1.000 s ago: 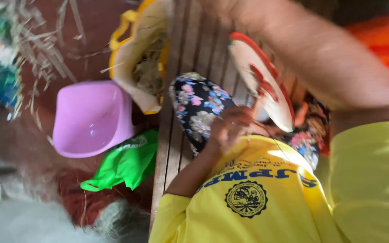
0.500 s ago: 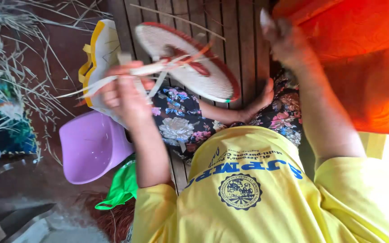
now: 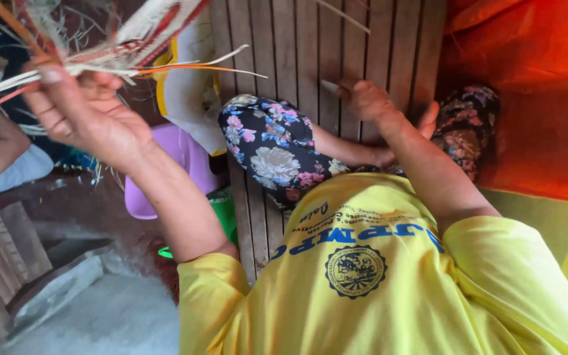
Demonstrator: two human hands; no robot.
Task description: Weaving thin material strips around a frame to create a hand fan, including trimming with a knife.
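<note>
L hand is now lifting the woven piece w/ loose straw strips up high, fingers clamped round it, while R hand is dropping to the slatted floor, fingers pinching a strip, so weaving's pausing.

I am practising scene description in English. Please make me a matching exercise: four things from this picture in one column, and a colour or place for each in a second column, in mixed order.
Things:
1. left hand
2. right hand
3. plastic tub
4. shirt

Descriptions:
A. yellow, with a round blue print
B. lilac, on the floor beside the slatted bench
C. raised at upper left, closed around a bundle of straw strips
D. low over the bench slats, near the floral-clad knees

Pairs: 1-C, 2-D, 3-B, 4-A
</note>
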